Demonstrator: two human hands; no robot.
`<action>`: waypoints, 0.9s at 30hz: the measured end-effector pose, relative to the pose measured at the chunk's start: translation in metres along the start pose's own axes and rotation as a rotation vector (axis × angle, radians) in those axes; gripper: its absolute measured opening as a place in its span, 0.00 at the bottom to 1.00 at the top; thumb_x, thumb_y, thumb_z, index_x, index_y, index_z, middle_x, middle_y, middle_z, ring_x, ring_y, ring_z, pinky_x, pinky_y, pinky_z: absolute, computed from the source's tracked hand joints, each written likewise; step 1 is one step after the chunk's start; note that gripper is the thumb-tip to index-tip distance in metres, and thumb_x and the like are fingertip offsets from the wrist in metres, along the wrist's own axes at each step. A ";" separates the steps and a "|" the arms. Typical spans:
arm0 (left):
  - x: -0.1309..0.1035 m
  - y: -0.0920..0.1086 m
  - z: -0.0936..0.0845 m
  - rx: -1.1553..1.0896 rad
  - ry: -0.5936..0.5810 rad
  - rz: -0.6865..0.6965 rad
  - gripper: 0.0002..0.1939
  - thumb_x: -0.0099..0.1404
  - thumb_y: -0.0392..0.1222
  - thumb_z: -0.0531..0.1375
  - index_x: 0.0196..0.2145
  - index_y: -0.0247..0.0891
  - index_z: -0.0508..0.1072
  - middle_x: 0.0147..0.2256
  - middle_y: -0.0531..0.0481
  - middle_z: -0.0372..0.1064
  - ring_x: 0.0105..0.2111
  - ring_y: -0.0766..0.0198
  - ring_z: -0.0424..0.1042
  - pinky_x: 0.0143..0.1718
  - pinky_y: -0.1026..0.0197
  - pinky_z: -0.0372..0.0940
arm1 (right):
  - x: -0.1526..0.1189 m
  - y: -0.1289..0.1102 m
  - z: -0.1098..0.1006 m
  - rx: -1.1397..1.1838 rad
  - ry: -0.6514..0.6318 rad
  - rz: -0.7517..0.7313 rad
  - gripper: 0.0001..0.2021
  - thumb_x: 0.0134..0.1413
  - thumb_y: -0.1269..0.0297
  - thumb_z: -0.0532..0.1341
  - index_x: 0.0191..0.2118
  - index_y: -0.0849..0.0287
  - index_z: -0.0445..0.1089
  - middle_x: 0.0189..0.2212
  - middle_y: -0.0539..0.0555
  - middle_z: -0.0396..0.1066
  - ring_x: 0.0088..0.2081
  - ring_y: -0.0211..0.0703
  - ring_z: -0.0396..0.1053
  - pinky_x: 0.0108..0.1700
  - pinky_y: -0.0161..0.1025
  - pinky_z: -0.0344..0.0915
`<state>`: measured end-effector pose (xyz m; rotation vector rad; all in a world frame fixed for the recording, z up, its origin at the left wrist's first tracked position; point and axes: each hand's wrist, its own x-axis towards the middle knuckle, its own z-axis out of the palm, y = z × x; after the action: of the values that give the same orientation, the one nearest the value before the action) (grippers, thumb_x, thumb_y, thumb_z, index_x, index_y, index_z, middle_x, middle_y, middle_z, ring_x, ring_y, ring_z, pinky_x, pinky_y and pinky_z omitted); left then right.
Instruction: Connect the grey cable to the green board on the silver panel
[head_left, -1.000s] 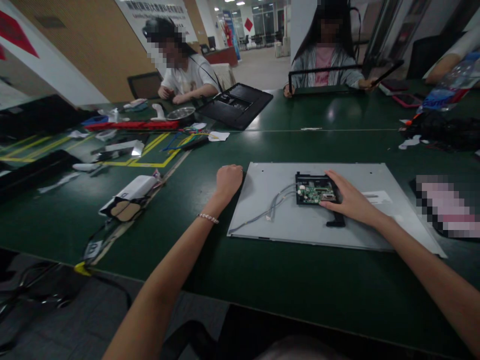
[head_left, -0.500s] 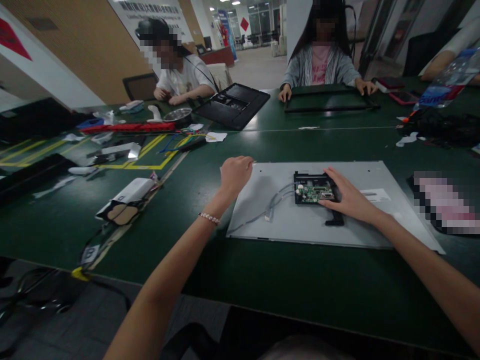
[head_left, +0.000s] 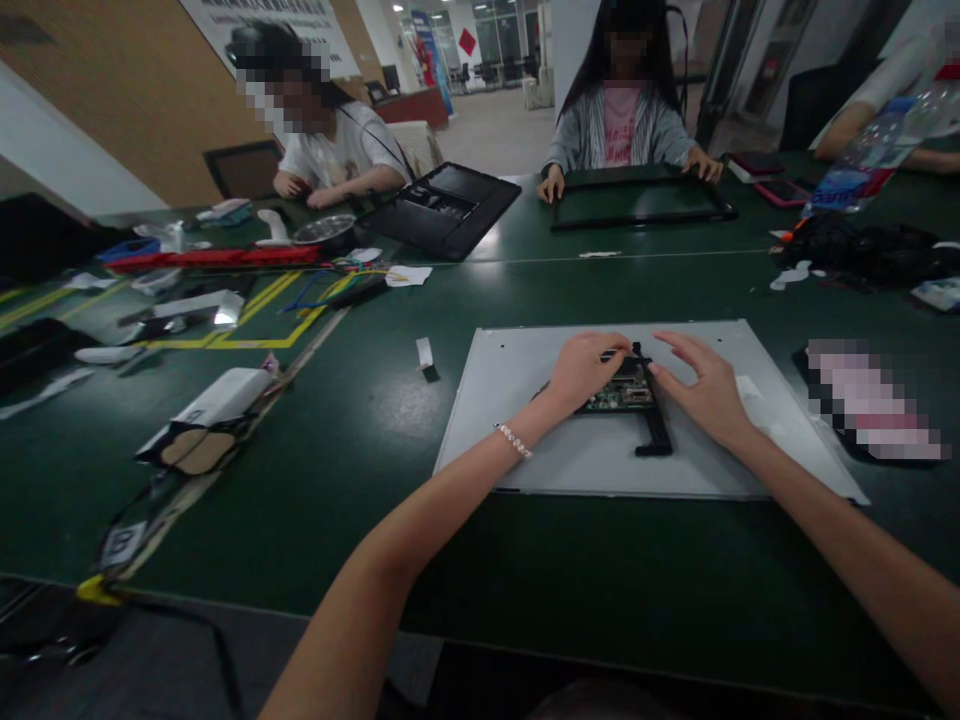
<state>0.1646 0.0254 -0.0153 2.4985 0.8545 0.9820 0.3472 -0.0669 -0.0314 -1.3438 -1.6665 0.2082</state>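
Observation:
A grey-white display panel (head_left: 720,470) lies flat on the green table. On it rests a black plastic bracket (head_left: 655,430) holding a green circuit board (head_left: 619,398), partly covered by my left hand. My left hand (head_left: 589,370) reaches over the board's upper left, fingers bent in a pinch at the bracket's upper edge. What sits between those fingertips is too small to make out. Fingers apart, my right hand (head_left: 701,385) is at the bracket's right side, its thumb by the upper right corner. The grey cables are hidden behind my left hand.
A small white piece (head_left: 425,356) lies left of the panel, a phone-like pink and black item (head_left: 874,405) right of it. A white battery-like pack (head_left: 210,415) is at left. Across the table, a person's hands hold a black frame (head_left: 645,222) near a black cover (head_left: 450,210).
My left hand has moved right, from the panel's left edge onto the bracket, and the small white piece now shows. My right hand has drawn slightly off the board. The view has shifted.

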 end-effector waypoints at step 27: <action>0.001 -0.018 -0.007 -0.101 -0.063 -0.078 0.18 0.63 0.28 0.55 0.50 0.35 0.70 0.48 0.42 0.74 0.48 0.59 0.74 0.55 0.54 0.66 | 0.012 0.005 -0.001 -0.090 0.086 0.047 0.11 0.59 0.60 0.58 0.40 0.53 0.78 0.39 0.53 0.80 0.41 0.51 0.77 0.49 0.50 0.70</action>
<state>0.1527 0.0404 -0.0183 2.3794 0.8545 0.8933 0.3518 -0.0553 -0.0279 -1.4408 -1.5897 0.1021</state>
